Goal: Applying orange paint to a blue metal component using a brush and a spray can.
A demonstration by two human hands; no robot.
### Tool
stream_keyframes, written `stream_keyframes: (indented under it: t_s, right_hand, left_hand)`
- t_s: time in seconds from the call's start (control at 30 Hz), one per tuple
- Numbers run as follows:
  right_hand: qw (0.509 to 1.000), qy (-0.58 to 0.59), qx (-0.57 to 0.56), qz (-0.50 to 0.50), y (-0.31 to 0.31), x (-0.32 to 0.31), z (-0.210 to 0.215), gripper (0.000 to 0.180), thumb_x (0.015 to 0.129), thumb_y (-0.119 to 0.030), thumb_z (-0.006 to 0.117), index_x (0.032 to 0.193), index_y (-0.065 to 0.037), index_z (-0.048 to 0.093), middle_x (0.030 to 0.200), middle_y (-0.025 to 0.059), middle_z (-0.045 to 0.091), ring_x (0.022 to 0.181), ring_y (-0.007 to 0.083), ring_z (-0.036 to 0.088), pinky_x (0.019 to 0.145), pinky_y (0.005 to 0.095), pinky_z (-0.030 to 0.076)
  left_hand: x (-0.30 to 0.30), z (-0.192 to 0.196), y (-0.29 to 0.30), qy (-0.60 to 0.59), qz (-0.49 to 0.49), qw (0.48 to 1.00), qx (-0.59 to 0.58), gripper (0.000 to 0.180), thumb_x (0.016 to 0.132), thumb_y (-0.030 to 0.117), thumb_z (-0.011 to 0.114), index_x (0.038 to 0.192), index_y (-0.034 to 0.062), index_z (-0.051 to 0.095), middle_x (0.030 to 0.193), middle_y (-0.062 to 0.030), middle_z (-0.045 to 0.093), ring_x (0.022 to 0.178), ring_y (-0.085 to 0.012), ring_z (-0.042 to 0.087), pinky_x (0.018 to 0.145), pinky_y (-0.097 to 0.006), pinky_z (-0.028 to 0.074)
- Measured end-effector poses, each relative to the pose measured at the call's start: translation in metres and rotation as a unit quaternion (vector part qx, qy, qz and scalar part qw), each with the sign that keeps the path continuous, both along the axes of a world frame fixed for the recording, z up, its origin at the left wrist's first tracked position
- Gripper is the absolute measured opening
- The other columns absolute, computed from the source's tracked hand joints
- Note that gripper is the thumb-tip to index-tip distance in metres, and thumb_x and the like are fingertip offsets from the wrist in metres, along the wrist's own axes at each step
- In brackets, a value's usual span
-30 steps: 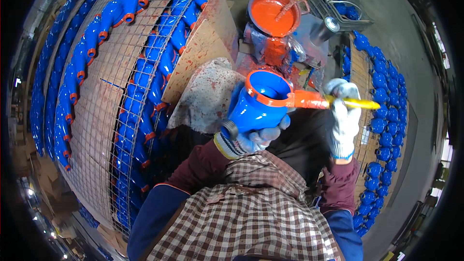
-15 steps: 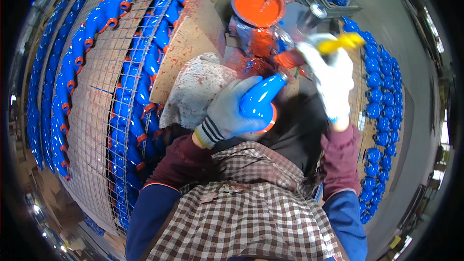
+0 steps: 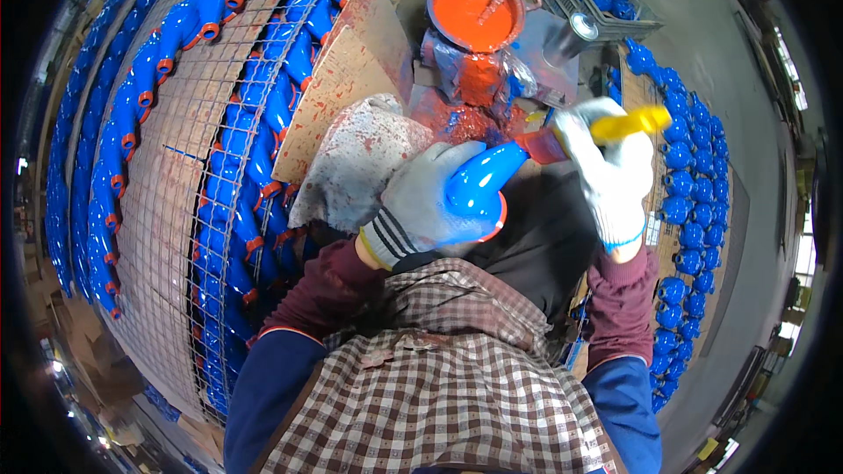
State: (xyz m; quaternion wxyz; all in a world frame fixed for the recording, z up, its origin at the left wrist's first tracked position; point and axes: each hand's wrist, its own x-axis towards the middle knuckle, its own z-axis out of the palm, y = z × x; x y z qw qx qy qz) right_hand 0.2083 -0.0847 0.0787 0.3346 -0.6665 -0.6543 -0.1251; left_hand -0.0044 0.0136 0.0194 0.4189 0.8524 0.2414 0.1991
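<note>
My gloved left hand [image 3: 420, 202] is closed around a glossy blue curved pipe fitting [image 3: 483, 177]. The fitting's narrow end points up and to the right, and an orange-red rim shows at its lower right. My right hand [image 3: 619, 171], in a white glove, grips a paintbrush [image 3: 630, 124] by its yellow handle. Red paint covers the brush's bristle end, which meets the fitting's narrow end. Just beyond my hands stands a metal pot [image 3: 431, 7] of orange-red paint, with a paint-coated stick [image 3: 499, 2] leaning in it.
Wire mesh racks [image 3: 167, 202] at left carry rows of blue fittings with red rims. Paint-spattered board [image 3: 329, 96] and a stained cloth [image 3: 356, 154] lie beside my left hand. Several blue castings [image 3: 689, 184] line a board at right. A can [image 3: 580, 28] and grey crate [image 3: 606, 0] stand behind.
My right hand has lowered slightly, bringing the brush from above the fitting to its narrow end. My left hand and the fitting have shifted slightly right.
</note>
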Motion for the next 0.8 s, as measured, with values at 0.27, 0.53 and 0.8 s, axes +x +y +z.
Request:
stream_keyframes:
  t_s: [0.27, 0.53, 0.8]
  right_hand:
    - [0.772, 0.614, 0.163, 0.007, -0.015, -0.011, -0.053, 0.014, 0.090, -0.013, 0.060, 0.100, -0.005, 0.057, 0.095, 0.0044, 0.059, 0.086, 0.0132, 0.057, 0.076, 0.0280, 0.048]
    - [0.507, 0.855, 0.092, 0.056, -0.015, -0.064, -0.073, 0.041, 0.096, -0.038, 0.055, 0.119, -0.004, 0.055, 0.104, 0.0100, 0.063, 0.087, 0.0169, 0.062, 0.076, 0.0309, 0.053]
    - [0.808, 0.587, 0.017, -0.050, -0.014, -0.013, -0.076, 0.037, 0.097, -0.035, 0.054, 0.123, -0.009, 0.051, 0.106, 0.0061, 0.062, 0.096, 0.0124, 0.060, 0.084, 0.0278, 0.050]
  left_hand:
    - [-0.013, -0.025, -0.019, -0.268, -0.062, 0.671, -0.688, 0.073, 0.079, 0.042, 0.065, 0.136, -0.0009, 0.045, 0.123, -0.0132, 0.059, 0.111, -0.0208, 0.058, 0.096, -0.036, 0.048]
    - [0.001, -0.019, -0.051, -0.291, -0.117, 0.661, -0.681, 0.091, 0.084, 0.076, 0.039, 0.146, 0.0087, 0.031, 0.143, -0.0140, 0.043, 0.128, -0.0281, 0.046, 0.107, -0.046, 0.038]
    - [0.022, 0.026, -0.026, -0.283, -0.167, 0.526, -0.784, 0.103, 0.077, 0.080, 0.047, 0.148, 0.0092, 0.024, 0.146, -0.0182, 0.037, 0.131, -0.0319, 0.042, 0.110, -0.048, 0.034]
